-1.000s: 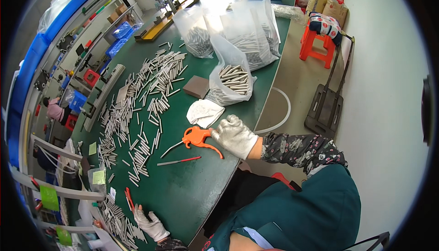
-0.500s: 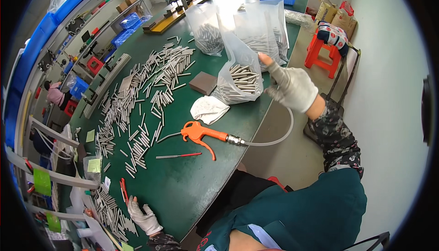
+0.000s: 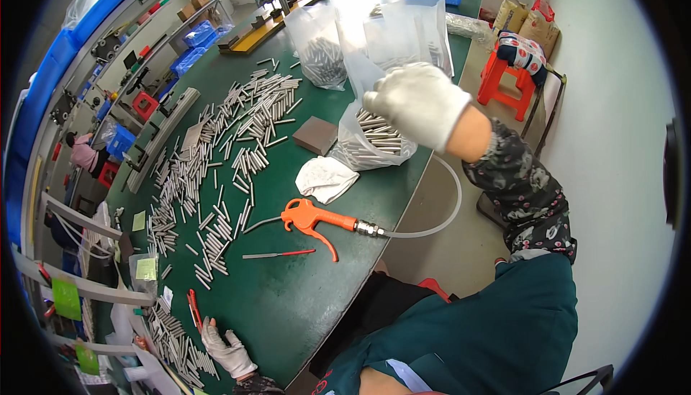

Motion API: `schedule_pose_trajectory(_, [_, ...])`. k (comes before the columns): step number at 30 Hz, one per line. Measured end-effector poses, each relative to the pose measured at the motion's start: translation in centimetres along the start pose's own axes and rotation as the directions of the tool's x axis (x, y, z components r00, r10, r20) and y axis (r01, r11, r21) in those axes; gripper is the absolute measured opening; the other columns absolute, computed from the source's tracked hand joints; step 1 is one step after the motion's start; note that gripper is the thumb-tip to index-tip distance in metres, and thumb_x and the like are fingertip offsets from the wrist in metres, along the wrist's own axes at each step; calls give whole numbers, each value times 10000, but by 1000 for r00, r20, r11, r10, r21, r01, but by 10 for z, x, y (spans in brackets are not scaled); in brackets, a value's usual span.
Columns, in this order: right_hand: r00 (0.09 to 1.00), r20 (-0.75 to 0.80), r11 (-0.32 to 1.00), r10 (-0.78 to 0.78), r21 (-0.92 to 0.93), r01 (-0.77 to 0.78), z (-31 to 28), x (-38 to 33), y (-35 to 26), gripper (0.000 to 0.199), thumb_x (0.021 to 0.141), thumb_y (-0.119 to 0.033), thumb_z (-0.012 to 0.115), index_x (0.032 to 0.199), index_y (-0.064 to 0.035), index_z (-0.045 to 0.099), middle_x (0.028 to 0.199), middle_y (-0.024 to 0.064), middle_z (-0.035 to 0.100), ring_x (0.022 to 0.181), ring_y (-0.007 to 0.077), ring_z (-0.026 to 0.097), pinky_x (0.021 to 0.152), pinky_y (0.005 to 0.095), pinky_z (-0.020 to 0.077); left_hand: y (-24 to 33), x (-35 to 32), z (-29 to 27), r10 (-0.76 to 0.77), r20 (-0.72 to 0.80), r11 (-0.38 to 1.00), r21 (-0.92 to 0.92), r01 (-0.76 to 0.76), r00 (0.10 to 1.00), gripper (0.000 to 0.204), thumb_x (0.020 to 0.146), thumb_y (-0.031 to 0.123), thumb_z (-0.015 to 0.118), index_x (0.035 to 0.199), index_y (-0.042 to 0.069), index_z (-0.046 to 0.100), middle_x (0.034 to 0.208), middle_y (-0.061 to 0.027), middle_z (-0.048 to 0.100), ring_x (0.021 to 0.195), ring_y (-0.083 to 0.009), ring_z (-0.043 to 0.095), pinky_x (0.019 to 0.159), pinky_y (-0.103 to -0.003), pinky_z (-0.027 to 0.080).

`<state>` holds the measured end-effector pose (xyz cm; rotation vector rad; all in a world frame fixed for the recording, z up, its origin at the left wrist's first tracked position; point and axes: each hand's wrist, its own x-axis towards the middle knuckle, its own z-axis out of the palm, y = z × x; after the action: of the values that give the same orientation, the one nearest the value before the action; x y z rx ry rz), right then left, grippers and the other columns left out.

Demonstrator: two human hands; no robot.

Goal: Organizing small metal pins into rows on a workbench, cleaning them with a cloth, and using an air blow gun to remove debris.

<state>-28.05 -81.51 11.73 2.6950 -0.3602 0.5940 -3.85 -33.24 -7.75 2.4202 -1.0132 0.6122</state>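
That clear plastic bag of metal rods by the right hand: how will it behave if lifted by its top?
The clear bag looks thin and floppy, so it would likely sag. Its metal rods lie loosely piled, probably heavy and apt to shift. The right hand is gloved, so grip may slip.

Gloved right hand (image 3: 417, 101) on rod bag (image 3: 374, 139)

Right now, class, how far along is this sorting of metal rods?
Done: many rods lie spread in rows on the green table; the orange air gun is set down. In hand: the right hand grips a bag of rods. Left: that bag and another remain full.
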Motion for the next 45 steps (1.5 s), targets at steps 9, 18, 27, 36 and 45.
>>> schedule_pose_trajectory(9, [882,457,993,114,-52,-102,69,35,-4,170,781,-181,617,869,-99,736,909,121,719,857,301,694,699,425,536,-2,6,7,95,-44,995,-5,-95,994,599,749,-71,541,1327,38,431,1250,-182,544,1114,-353,544,978,-429,435])
schedule_pose_trajectory(18, [950,192,907,248,298,-297,12,18,3,203,817,-184,626,974,-63,671,826,146,694,795,322,679,711,414,528,7,4,-4,-9,-10,1000,14,9,1000,555,721,-60,549,1269,-13,477,1236,-182,548,1115,-356,537,978,-420,436])
schedule_pose_trajectory(27, [997,-47,263,61,964,29,21,-38,-129,118,784,-54,695,847,-22,600,673,81,588,616,262,558,591,331,450,173,77,0,33,199,496,-854,157,979,324,935,273,614,1094,-4,557,874,-77,597,746,-154,578,684,-267,472])
schedule_pose_trajectory(36, [971,141,34,192,988,-150,61,-50,-177,85,803,-71,652,857,-25,605,682,106,589,643,247,594,592,348,462,215,78,27,134,496,368,-829,421,858,281,994,277,504,844,42,544,639,-10,509,549,-94,472,521,-240,374])
schedule_pose_trajectory(45, [724,680,-522,114,661,-539,51,-45,-182,238,925,-267,621,944,-32,600,737,-12,543,614,61,478,577,207,396,216,60,44,8,471,310,-840,445,882,180,979,211,531,929,44,575,664,-7,509,569,-91,485,527,-238,399])
